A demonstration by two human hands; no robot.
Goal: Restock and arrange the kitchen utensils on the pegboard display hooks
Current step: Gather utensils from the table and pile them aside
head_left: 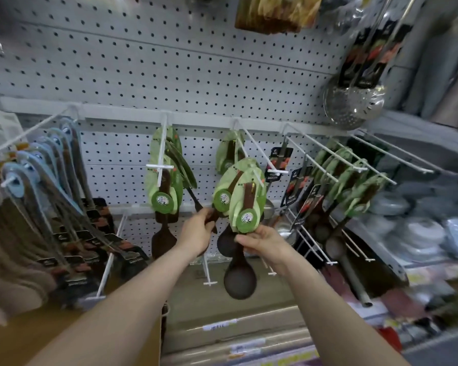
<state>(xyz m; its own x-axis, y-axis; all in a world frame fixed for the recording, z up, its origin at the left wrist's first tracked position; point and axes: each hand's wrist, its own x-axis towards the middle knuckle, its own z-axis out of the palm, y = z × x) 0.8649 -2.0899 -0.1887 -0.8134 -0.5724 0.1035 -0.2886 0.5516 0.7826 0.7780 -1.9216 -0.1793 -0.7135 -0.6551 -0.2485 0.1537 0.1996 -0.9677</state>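
Two dark brown spoons with green leaf-shaped card tags hang on a white hook [254, 151] at the middle of the pegboard [169, 62]. My right hand [262, 240] grips the front spoon [239, 278] by its handle just under the green tag [246, 196]. My left hand [196, 233] holds the handle of the spoon behind it [226, 243]. Another green-tagged spoon [228, 151] hangs further back on the same hook. To the left, a hook [161, 154] carries dark spatulas [163, 239] with green tags.
Blue-tagged utensils [45, 186] crowd the hooks at far left. Black-carded ladles [299, 186] and more green-tagged spoons [352, 180] hang at right. A steel skimmer [354, 101] hangs upper right. Stacked plates [418, 233] sit on the right shelf. A cardboard box [24, 336] lies lower left.
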